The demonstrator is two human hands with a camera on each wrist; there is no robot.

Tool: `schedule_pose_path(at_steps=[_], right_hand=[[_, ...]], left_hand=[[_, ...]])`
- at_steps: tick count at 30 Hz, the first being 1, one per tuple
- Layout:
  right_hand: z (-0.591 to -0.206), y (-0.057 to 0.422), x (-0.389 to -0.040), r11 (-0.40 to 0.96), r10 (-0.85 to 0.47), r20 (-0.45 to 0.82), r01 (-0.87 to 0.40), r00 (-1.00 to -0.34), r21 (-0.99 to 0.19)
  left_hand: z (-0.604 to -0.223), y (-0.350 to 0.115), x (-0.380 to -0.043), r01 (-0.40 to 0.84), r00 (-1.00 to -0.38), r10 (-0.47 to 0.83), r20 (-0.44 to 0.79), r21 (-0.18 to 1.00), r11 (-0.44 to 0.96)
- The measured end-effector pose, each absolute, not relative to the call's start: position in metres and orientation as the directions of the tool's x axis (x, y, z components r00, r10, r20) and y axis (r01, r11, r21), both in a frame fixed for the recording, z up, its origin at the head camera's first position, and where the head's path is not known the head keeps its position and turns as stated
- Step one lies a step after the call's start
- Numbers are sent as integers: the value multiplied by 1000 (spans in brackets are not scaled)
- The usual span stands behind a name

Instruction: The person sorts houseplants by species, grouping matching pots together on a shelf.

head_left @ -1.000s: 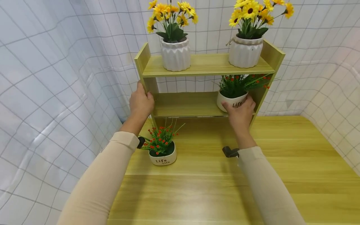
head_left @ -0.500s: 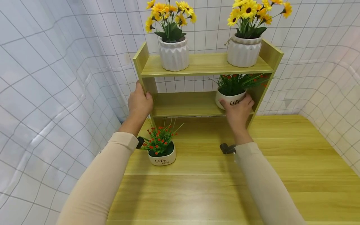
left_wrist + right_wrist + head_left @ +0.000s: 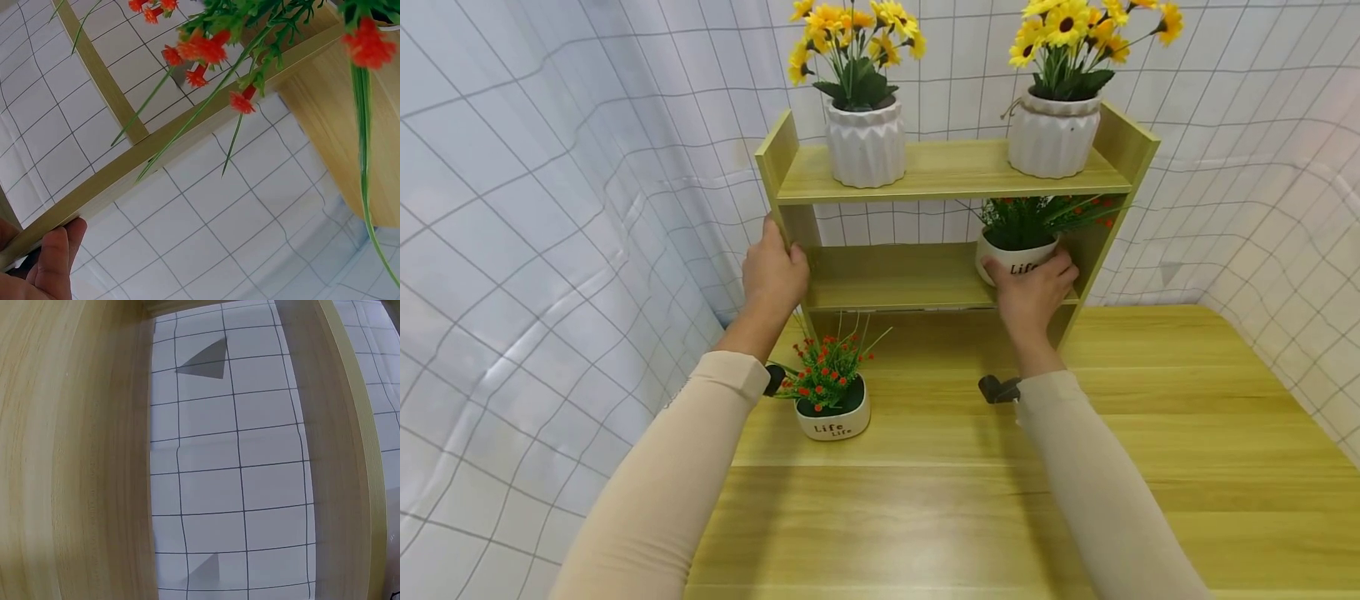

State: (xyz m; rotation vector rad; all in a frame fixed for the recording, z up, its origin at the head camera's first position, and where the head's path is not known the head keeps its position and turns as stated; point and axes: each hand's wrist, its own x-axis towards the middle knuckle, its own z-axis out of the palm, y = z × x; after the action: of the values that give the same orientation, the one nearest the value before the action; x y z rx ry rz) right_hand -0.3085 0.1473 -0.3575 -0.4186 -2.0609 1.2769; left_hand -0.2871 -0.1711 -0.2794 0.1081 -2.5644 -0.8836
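Note:
A small wooden shelf (image 3: 895,279) stands on the table. My left hand (image 3: 772,271) grips its left side panel, thumb inside and fingers around the outer face; the left wrist view shows the fingers (image 3: 59,253) on the panel's edge. On the middle board at the right end, my right hand (image 3: 1036,292) holds a white oval pot (image 3: 1000,254) lettered "Life", thumb on its front and fingers at its right side. Red-flowered greenery (image 3: 1026,221) rises from it, its top hidden behind the upper board. The right wrist view shows neither hand nor pot.
Two white fluted pots, one left (image 3: 867,146) and one right (image 3: 1052,142), hold yellow flowers on the top board. A second "Life" pot (image 3: 833,427) with red flowers stands on the table (image 3: 925,508) beside my left forearm. Gridded white curtain surrounds the back and sides.
My right hand and the pot it holds have shifted slightly back and left on the middle board. The left hand keeps its grip on the side panel.

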Motion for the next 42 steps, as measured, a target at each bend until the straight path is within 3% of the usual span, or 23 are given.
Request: schedule_pose_path(at_steps=[7,13,25,34,42], right_hand=[[-362,149,-303,432,569,386,-135,-726,-892],[-374,144,-271,398,510,458,-272,-728,-876],[-422,86,-210,378,179,532,-441,-828,-814],[-453,45,-192,294,7,319,-303,-948,-906],[-470,18,-189,271,-112,141,-166,-984,-948]], left_hand=[[-280,-170,-287,66,-905,-205,373,600,798],[-280,-168,-288,75,-903,-202,380,601,796],[-279,-169,-287,62,-900,-217,377,604,794],[-281,-170,-286,72,-900,-209,383,603,794],[-281,-170,-287,72,-903,-208,377,609,790]])
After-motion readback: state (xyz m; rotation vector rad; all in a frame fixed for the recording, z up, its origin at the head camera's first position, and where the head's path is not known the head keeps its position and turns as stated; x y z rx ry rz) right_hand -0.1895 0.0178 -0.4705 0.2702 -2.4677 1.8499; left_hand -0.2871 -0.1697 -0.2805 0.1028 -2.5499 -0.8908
